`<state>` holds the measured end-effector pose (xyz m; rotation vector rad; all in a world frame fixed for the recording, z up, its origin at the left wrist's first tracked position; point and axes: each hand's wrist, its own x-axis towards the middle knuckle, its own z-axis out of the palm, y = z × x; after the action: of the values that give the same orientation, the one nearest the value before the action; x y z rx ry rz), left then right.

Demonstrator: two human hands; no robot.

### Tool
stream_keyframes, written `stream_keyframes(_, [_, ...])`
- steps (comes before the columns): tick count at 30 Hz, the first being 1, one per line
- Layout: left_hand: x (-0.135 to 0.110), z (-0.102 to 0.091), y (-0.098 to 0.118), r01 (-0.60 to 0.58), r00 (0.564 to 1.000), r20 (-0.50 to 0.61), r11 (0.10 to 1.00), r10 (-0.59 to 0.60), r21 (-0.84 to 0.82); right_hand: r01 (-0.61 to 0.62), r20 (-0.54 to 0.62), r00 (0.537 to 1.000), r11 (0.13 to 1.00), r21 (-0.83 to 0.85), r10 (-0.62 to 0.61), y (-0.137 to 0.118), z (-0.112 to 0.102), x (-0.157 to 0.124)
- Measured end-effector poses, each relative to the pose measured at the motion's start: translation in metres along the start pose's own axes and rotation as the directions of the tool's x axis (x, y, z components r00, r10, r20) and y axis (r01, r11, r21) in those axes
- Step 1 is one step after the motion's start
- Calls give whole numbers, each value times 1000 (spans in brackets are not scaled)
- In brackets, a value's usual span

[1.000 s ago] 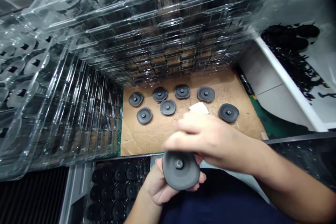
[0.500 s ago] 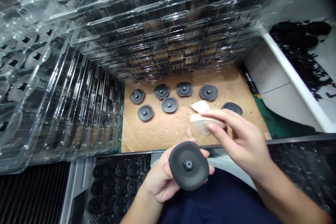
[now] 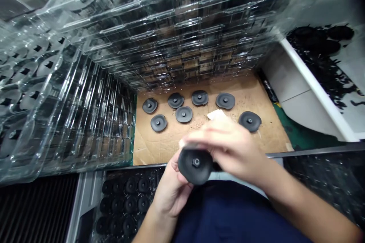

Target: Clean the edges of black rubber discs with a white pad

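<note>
My left hand grips a dark grey round rubber disc with a small metal hub in its middle, held up over my lap. My right hand lies over the disc's top edge with its fingers curled; it is blurred, and the white pad seen in it a moment ago is hidden under the fingers. Behind the hands, several like discs lie on a sheet of brown cardboard. A small white piece lies on the cardboard just beyond my right hand.
Tall stacks of clear plastic trays holding grey parts wall in the cardboard at the back and on the left. A black tray of dark discs sits at lower left. A white bin with black scraps stands at right.
My right hand, which had lifted a white pad away to the right, has come back down over the disc. The left hand has raised the disc a little.
</note>
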<state>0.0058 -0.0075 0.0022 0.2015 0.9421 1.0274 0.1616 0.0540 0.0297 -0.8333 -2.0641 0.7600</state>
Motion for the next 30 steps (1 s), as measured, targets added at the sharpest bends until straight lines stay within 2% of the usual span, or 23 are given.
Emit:
stream_keyframes(2, [-1, -3, 1, -18, 1000, 11, 998, 19, -66, -224, -45, 974, 974, -26, 223, 21, 3, -12])
stream_keyframes(4, [-3, -5, 2, -44, 999, -1, 993, 44, -112, -342, -45, 939, 939, -27, 341, 41, 13, -30])
stream_keyframes(8, [-5, -7, 3, -67, 996, -64, 995, 62, -71, -397, 17, 917, 917, -37, 398, 64, 40, -61])
stream_keyframes(10, [-4, -5, 2, -74, 995, -67, 995, 69, -65, -430, 2, 903, 902, -35, 430, 59, 41, -62])
stream_keyframes(12, [-2, -1, 0, -95, 993, -70, 993, 91, -66, -462, -65, 885, 886, -21, 460, 42, 32, -50])
stream_keyframes(14, [-1, 4, -2, -137, 988, -85, 989, 132, -55, -456, -173, 876, 890, 12, 451, 15, 21, -32])
stream_keyframes(15, [0, 7, -3, -155, 984, -93, 987, 151, -43, -414, -249, 876, 909, 48, 412, 2, 17, -23])
stream_keyframes(17, [1, 12, -4, -194, 976, -107, 981, 192, -13, -259, -309, 915, 965, 43, 260, -20, 15, -10])
stream_keyframes(19, [3, 12, -5, -259, 955, -145, 966, 259, 21, -193, -252, 948, 981, 35, 196, -30, 17, -7])
stream_keyframes(21, [4, 9, -6, -328, 921, -204, 943, 332, 53, -271, -104, 955, 960, 65, 276, -29, 17, -12])
stream_keyframes(23, [5, 6, -6, -378, 886, -257, 922, 386, 81, -379, -11, 925, 922, 83, 381, -25, 12, -19])
stream_keyframes(25, [5, 6, -7, -401, 870, -272, 911, 411, 96, -400, -87, 910, 913, 75, 406, -24, 7, -20])
stream_keyframes(28, [3, 11, -5, -431, 864, -230, 895, 447, 117, -278, -243, 926, 957, 81, 289, -31, 7, -13])
stream_keyframes(30, [2, 14, -2, -460, 856, -203, 880, 475, 119, -220, -219, 946, 969, 111, 240, -35, 11, -9])
